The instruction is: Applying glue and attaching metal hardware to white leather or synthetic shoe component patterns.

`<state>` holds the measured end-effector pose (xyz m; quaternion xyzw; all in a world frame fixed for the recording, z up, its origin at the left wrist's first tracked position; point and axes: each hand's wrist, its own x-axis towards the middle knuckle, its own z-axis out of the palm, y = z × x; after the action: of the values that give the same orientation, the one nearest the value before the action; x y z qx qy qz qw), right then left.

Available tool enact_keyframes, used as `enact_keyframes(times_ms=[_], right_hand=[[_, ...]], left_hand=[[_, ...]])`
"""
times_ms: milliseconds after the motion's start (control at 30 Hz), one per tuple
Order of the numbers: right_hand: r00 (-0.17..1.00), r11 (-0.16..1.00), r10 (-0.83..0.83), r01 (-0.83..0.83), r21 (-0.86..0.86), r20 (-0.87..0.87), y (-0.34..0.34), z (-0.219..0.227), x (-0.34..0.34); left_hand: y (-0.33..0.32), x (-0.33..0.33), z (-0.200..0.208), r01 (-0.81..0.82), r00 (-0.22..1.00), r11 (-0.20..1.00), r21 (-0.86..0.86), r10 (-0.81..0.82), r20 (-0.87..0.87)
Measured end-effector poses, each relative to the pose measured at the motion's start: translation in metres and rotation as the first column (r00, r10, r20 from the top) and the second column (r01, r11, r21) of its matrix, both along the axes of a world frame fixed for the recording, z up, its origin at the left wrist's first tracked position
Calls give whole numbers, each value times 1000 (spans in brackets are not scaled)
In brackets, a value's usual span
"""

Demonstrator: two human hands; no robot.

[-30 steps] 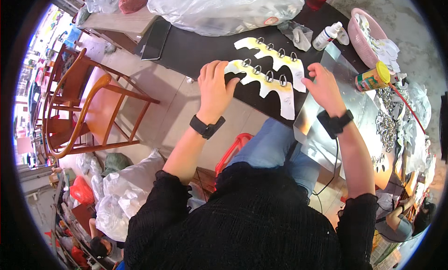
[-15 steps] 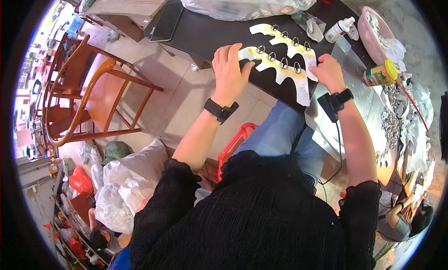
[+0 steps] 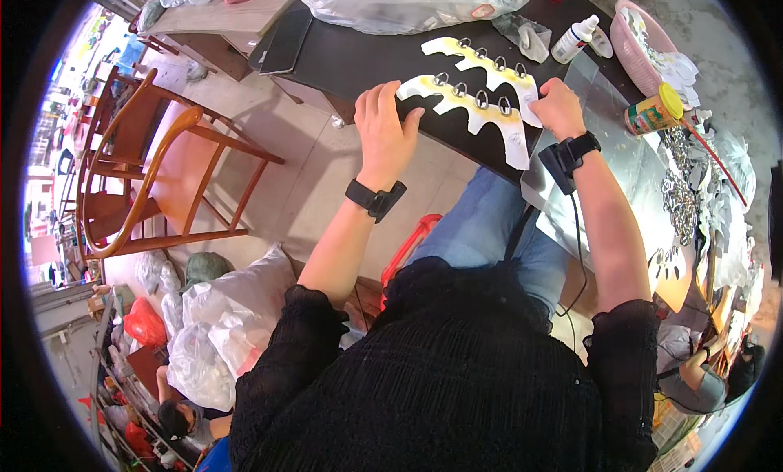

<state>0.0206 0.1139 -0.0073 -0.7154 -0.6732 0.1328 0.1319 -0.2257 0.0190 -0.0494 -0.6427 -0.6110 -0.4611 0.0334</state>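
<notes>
Two white scalloped cut-out strips (image 3: 479, 113) with yellowish patches lie one behind the other on the dark table (image 3: 342, 60). Metal rings stand in a row along each. My left hand (image 3: 383, 134) is at the left end of the nearer strip, fingers stretched and thumb apart, fingertips touching its edge. My right hand (image 3: 560, 111) has curled fingers, with thumb and forefinger closed at the right end of the farther strip (image 3: 489, 68). The fingertips are partly hidden. Both wrists wear black straps.
A clear sheet (image 3: 583, 97) covers the table's right side. Around it are a white bottle (image 3: 574, 40), a yellow-lidded can (image 3: 652, 111), a pink basket (image 3: 640, 56) and metal rings (image 3: 679, 195). A plastic bag (image 3: 416, 7) lies behind; a wooden chair (image 3: 175, 158) stands left. Other people sit behind.
The whole table scene has shifted slightly left and up in view. Both hands keep nearly the same place at the strips.
</notes>
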Motion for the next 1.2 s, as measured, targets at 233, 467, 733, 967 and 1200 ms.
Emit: enact_keyframes(times_ms=[233, 467, 733, 967, 1200], right_hand=[[994, 979, 103, -105, 177, 23, -23, 0, 9], [980, 977, 189, -194, -92, -63, -73, 17, -21], [972, 978, 211, -209, 24, -100, -76, 8, -18], [973, 982, 185, -177, 65, -136, -79, -2, -21], [953, 987, 164, -157, 46, -255, -76, -5, -20]], left_hand=[[22, 5, 8, -100, 995, 993, -56, 101, 22], [28, 0, 10, 35, 978, 994, -105, -13, 208], [7, -2, 30, 435, 349, 900, -34, -134, 927], [8, 6, 34, 583, -374, 722, 373, -169, 912], [4, 11, 44, 573, -428, 670, 471, -245, 870]])
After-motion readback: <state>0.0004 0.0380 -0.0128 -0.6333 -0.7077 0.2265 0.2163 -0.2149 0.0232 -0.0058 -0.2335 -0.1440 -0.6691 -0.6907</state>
